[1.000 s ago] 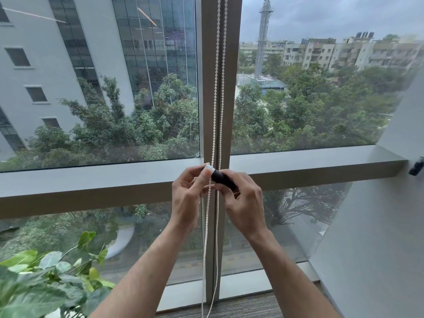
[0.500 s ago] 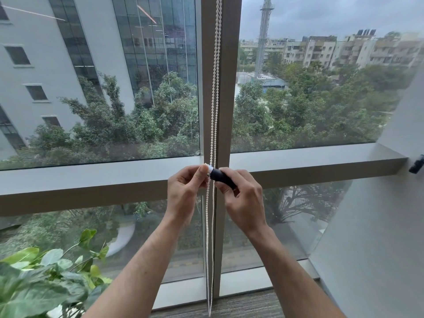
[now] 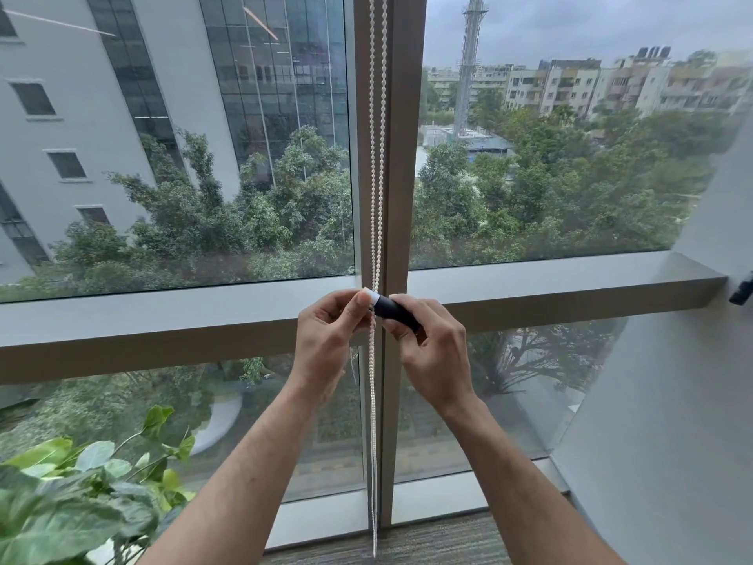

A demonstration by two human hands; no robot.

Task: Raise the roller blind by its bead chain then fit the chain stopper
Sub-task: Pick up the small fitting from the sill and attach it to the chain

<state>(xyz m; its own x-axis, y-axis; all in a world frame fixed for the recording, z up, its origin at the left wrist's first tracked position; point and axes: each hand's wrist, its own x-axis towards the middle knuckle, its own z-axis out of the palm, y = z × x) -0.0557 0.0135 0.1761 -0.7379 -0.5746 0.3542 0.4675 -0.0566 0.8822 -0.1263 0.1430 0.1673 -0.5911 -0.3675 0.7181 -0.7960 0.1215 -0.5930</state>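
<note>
Bead chain [image 3: 377, 177] hangs along window mullion [image 3: 401, 157]. Right hand [image 3: 428, 344] fingers clamped on black chain stopper [image 3: 393, 308]; left hand [image 3: 330, 340] fingers pinch chain at its white tip. We advise: seat bead squarely in slot, keep strands untwisted.

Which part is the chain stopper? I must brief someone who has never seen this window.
Find the vertical brown window post between the two big panes, where the white bead chain hangs. At sill height, the left hand and right hand meet on the chain. The short black cylinder with a white end cap is the stopper, the only dark piece there.
</note>
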